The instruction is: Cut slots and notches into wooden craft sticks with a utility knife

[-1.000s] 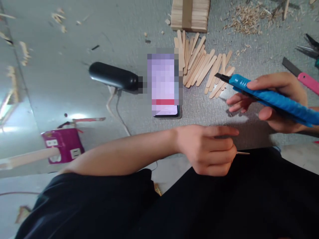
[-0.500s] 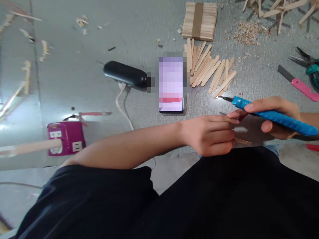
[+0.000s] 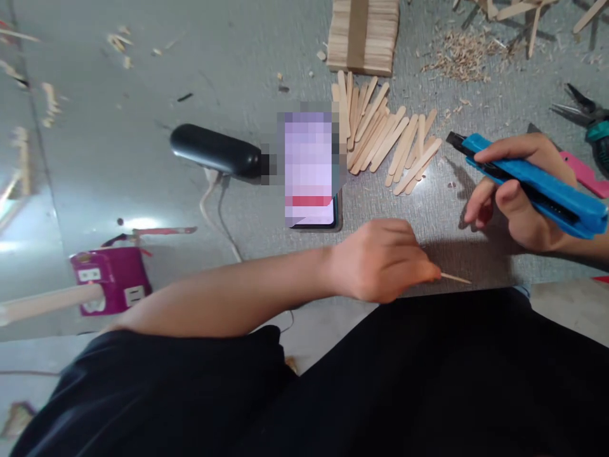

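Note:
My left hand (image 3: pixel 383 260) is closed in a pinch on a thin wooden sliver (image 3: pixel 455 278) that pokes out to the right, just above my dark-clothed lap. My right hand (image 3: pixel 518 190) grips a blue utility knife (image 3: pixel 528 184) at the right, its black tip pointing up and left, lifted away from the sliver. Several loose flat wooden sticks (image 3: pixel 385 133) lie fanned on the grey floor between the two hands and a banded bundle of sticks (image 3: pixel 364 32) farther back.
A phone (image 3: pixel 309 171) lies beside a black oblong device (image 3: pixel 214 150) with a cable. A magenta power strip (image 3: pixel 109 279) sits at left. Pink-handled blade (image 3: pixel 587 174), pliers (image 3: pixel 587 117) and wood shavings (image 3: pixel 459 54) lie at right.
My right hand has lifted the knife up and away from my left hand, which has turned palm down and keeps pinching the sliver.

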Available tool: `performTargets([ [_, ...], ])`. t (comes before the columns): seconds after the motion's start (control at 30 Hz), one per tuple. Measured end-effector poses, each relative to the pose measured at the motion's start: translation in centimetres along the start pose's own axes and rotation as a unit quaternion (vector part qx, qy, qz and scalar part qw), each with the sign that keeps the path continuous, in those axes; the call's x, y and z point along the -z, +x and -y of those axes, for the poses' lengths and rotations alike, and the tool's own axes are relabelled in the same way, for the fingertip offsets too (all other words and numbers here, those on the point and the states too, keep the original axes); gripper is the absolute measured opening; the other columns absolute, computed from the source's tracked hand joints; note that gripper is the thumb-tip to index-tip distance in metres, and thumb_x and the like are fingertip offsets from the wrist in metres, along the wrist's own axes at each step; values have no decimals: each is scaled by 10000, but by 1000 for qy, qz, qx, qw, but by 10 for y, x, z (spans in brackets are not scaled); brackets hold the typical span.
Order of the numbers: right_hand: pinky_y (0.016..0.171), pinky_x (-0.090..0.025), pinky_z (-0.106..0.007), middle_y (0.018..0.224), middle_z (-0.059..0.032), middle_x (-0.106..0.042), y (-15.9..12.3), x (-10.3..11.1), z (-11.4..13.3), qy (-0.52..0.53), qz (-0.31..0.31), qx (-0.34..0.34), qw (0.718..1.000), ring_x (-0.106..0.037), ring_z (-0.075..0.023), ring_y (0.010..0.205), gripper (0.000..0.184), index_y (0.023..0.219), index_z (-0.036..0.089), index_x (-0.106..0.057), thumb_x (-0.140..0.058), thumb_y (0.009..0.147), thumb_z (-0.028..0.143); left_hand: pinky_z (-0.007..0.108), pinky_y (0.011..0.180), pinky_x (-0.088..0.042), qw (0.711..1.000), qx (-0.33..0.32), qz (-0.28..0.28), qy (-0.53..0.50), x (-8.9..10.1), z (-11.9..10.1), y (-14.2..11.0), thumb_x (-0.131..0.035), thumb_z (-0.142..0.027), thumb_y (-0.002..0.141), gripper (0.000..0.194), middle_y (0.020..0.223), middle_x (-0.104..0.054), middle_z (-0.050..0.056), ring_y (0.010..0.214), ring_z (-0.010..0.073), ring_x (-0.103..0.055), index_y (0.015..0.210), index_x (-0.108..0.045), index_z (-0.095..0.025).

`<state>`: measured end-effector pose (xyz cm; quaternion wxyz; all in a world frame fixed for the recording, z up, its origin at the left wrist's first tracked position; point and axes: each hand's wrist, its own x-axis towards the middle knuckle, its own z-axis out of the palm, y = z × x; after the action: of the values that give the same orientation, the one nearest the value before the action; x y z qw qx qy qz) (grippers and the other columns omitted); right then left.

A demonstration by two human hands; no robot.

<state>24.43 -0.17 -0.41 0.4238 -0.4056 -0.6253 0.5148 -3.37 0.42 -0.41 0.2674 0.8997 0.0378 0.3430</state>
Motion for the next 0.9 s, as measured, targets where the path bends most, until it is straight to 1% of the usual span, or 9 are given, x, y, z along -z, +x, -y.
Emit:
performTargets([
  [0.07,484,-481,-323,746,47,-765,5,1,9,30,-23,-18,999,-669,-182,525,340,1293,335,-639,-744,1062,561,331,687,-639,995,-48,64,55,3,-4,1,-524,-128,1121,214,847,-809,27,666,164,-746,1083,-717,-212],
  [0.13,461,-446,-330,704,52,-737,8,2,16,35,-26,-37,998,-636,-179,491,380,1269,327,-641,-777,1028,588,331,677,-624,989,-45,98,100,6,-9,3,-558,-117,1110,215,797,-776,16,665,171,-728,1031,-730,-220],
  [0.3,589,-543,-324,688,76,-670,9,4,19,46,-11,-32,998,-684,-166,567,339,1285,307,-647,-756,1064,540,334,688,-554,977,6,117,178,22,-26,18,-672,-116,1073,149,891,-787,34,787,186,-727,964,-721,-204],
  [0.4,558,-542,-284,712,84,-667,9,-1,11,63,-21,-6,998,-683,-139,559,341,1282,272,-651,-742,1084,534,336,689,-507,967,18,122,223,41,-30,20,-712,-116,1049,126,870,-755,33,808,199,-688,953,-721,-197],
  [0.47,505,-513,-266,751,71,-685,10,-6,4,99,-23,30,994,-682,-126,547,331,1272,238,-662,-743,1089,502,343,660,-452,968,61,126,206,52,-28,13,-660,-92,1058,131,805,-694,21,741,196,-629,1034,-732,-199],
  [0.53,467,-493,-255,744,73,-672,10,-8,-1,129,-12,55,990,-672,-118,531,296,1298,239,-661,-703,1120,472,348,671,-429,967,120,158,163,58,-23,-1,-528,2,1041,313,830,-690,30,744,197,-617,1161,-736,-199],
  [0.63,413,-448,-256,717,74,-647,8,-9,-2,147,-21,73,986,-635,-112,492,233,1286,252,-685,-707,1124,419,339,701,-451,971,175,138,81,55,-17,-24,-648,-94,1055,185,849,-716,25,771,192,-640,1148,-747,-219],
  [0.7,391,-418,-255,698,77,-631,6,-7,0,144,-34,82,986,-596,-102,460,196,1258,252,-700,-713,1120,391,336,738,-485,967,202,143,53,48,-17,-34,-633,-92,1063,200,878,-749,32,784,185,-658,1162,-761,-211],
  [0.9,412,-417,-254,662,80,-608,2,-5,-3,114,-43,87,989,-570,-103,450,242,1290,270,-685,-683,1130,452,313,733,-495,930,316,159,96,39,-15,-24,-640,-102,971,234,804,-755,4,725,172,-691,1105,-794,-215],
])
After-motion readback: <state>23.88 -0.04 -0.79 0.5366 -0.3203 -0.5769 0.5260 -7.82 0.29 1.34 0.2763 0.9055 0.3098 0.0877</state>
